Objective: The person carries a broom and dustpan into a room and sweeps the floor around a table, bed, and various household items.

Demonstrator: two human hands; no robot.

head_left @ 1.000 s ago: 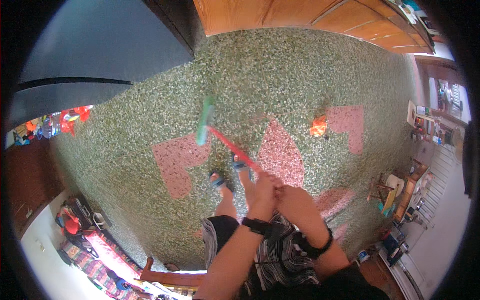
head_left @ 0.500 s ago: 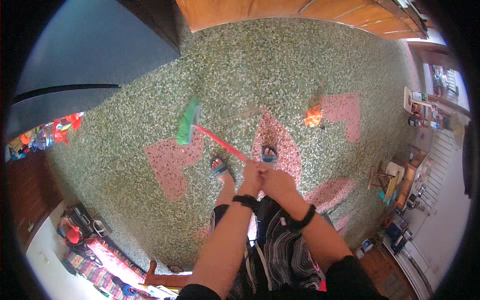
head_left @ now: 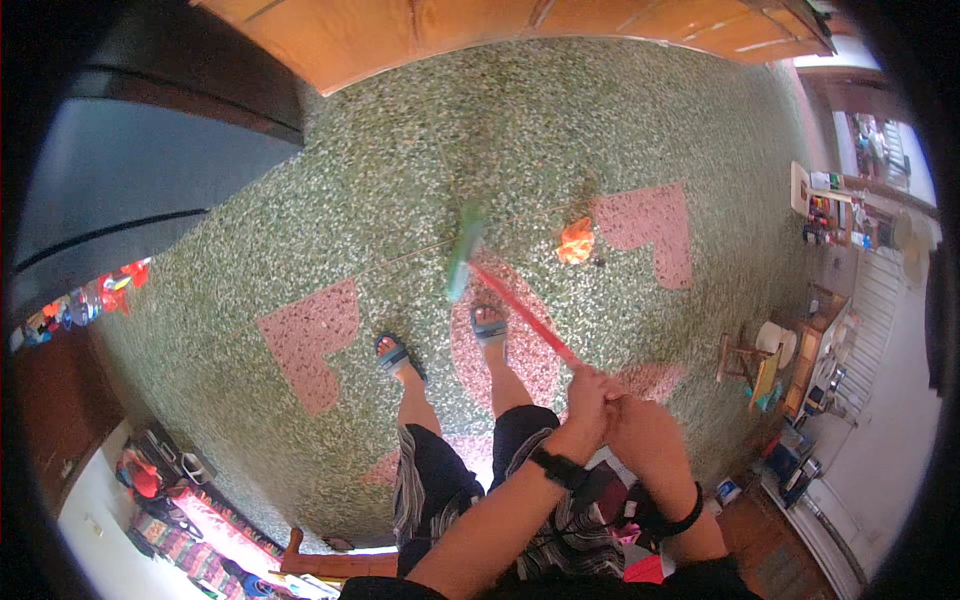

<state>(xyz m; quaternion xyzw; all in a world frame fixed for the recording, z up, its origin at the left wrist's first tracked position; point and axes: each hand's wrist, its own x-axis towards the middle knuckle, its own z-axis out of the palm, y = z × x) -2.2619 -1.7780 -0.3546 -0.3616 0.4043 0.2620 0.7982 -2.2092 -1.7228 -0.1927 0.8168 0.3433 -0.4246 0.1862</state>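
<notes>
A broom with a red stick and a green-bristled head slants over the floor, its head up and to the left of my hands, blurred by motion. My left hand wraps round the stick's upper end. Close beside it, touching, my right hand is closed round the same end. An orange crumpled wrapper lies on the floor to the right of the broom head, with a small dark bit next to it. Below the broom head are my sandaled feet.
The speckled green floor has pink inlaid shapes. A dark cabinet stands at the far left, wooden furniture along the far edge. To the right are a wooden chair and cluttered shelves; a wooden armrest is at the near left.
Both hands have swung right and nearer to me with the broom. Its head has moved right across the floor, toward the orange wrapper. The whole view has shifted slightly.
</notes>
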